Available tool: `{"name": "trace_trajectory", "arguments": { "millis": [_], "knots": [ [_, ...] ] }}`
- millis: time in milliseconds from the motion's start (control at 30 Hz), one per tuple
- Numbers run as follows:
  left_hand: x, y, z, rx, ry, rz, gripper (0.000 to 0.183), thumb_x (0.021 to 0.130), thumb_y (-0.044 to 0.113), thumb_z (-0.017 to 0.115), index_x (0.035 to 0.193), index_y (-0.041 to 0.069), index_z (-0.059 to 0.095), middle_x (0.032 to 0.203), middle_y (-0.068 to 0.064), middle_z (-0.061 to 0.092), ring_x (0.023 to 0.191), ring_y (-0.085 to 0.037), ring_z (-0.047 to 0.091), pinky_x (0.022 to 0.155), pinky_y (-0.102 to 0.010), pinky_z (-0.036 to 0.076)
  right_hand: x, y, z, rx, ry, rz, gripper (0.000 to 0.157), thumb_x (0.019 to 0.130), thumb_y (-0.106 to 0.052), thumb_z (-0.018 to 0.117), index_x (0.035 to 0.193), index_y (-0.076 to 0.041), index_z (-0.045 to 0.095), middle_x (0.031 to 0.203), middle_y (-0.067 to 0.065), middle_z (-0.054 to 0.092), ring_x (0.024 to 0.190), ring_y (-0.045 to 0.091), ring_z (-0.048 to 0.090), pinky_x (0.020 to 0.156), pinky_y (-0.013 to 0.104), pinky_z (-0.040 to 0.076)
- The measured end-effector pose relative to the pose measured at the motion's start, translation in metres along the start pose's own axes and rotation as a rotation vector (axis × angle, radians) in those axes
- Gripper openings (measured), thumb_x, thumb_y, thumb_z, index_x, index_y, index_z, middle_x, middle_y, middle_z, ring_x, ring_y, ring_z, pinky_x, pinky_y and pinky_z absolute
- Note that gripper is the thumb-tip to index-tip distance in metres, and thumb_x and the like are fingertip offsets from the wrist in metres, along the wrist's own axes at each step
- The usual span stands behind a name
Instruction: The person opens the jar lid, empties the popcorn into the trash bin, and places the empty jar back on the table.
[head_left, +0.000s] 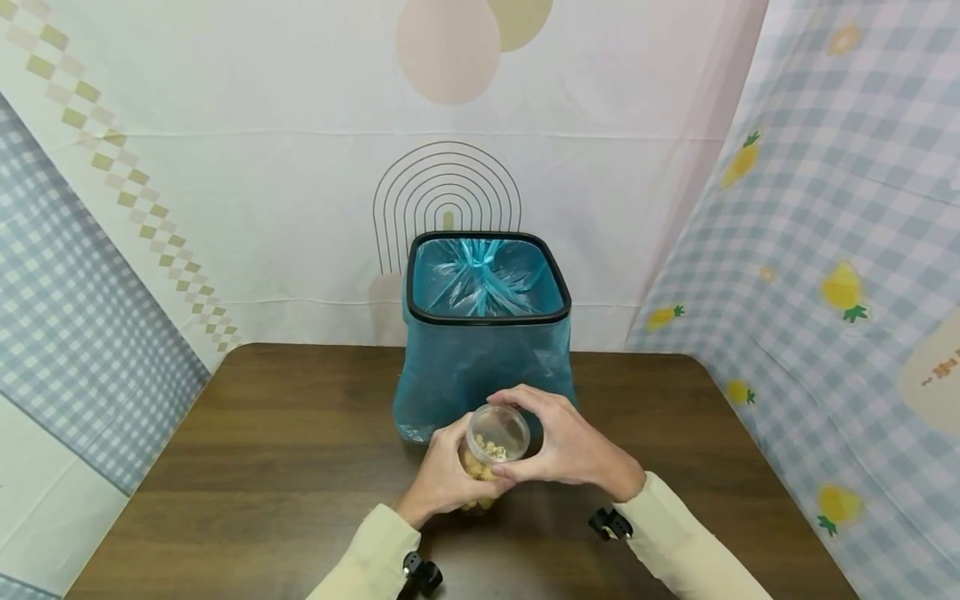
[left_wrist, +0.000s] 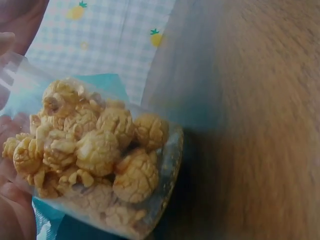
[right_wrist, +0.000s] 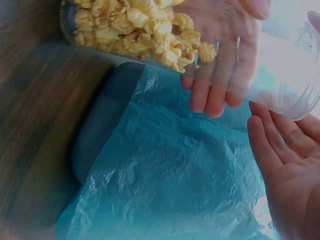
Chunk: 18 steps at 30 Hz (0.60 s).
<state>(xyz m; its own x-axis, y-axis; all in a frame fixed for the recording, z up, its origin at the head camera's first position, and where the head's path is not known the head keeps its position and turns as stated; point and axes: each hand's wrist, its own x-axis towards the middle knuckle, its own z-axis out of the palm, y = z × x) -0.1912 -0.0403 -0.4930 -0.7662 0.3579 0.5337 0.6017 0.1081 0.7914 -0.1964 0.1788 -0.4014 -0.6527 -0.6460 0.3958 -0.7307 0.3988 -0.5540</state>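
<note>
A clear plastic jar (head_left: 516,435) of caramel-coloured popcorn (left_wrist: 97,150) is held tilted over the front of the table. My left hand (head_left: 441,473) grips its side, with several fingers (right_wrist: 215,80) visible through the clear wall. My right hand (head_left: 570,437) holds the jar's round top end, thumb on the near edge and fingers on the far edge. Whether a clear lid sits on that end, I cannot tell. Popcorn fills the lower part of the jar, and the part near its top is bare.
Just beyond the hands stands a bin with a black rim (head_left: 491,320), lined with a blue plastic bag (right_wrist: 165,150) that is gathered in a knot inside. It rests on a brown wooden table (head_left: 300,433). Patterned cloths hang behind and at both sides.
</note>
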Motion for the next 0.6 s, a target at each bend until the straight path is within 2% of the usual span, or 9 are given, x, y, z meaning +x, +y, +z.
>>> {"name": "trace_trajectory", "arguments": {
  "millis": [167,333,433,600],
  "knots": [
    [-0.005,0.008,-0.009,0.089,0.031,0.025,0.072,0.071,0.027,0.097,0.135,0.020,0.064,0.120,-0.001,0.076,0.103,-0.016,0.074,0.088,-0.031,0.062,0.001,-0.007,0.002,0.016,-0.034,-0.015,0.077,0.084,-0.044,0.089,0.147,-0.012,0.057,0.138,-0.005,0.065,0.120,0.012,0.066,0.098,0.035,0.060],
    [-0.009,0.016,-0.021,0.188,0.052,0.062,0.077,0.067,0.026,0.098,0.136,0.017,0.065,0.120,-0.002,0.076,0.103,-0.017,0.074,0.088,-0.031,0.063,0.004,-0.015,0.001,0.008,-0.067,0.007,0.083,0.082,-0.045,0.090,0.150,-0.012,0.054,0.142,-0.008,0.062,0.127,0.013,0.064,0.103,0.038,0.059],
    [-0.010,0.020,-0.032,0.264,0.055,0.083,0.079,0.066,0.026,0.099,0.136,0.013,0.065,0.121,-0.003,0.076,0.103,-0.018,0.075,0.088,-0.031,0.063,0.006,-0.019,0.001,-0.016,-0.068,0.019,0.084,0.081,-0.045,0.090,0.149,-0.012,0.055,0.144,-0.006,0.061,0.131,0.013,0.062,0.106,0.044,0.057],
    [-0.012,0.028,-0.053,0.417,0.065,0.073,0.079,0.064,0.028,0.100,0.132,0.008,0.066,0.118,-0.006,0.076,0.098,-0.017,0.075,0.083,-0.031,0.065,0.012,-0.023,0.002,-0.028,-0.071,0.063,0.082,0.080,-0.047,0.090,0.147,-0.013,0.057,0.141,-0.004,0.064,0.131,0.012,0.062,0.108,0.048,0.056]
  ]
}}
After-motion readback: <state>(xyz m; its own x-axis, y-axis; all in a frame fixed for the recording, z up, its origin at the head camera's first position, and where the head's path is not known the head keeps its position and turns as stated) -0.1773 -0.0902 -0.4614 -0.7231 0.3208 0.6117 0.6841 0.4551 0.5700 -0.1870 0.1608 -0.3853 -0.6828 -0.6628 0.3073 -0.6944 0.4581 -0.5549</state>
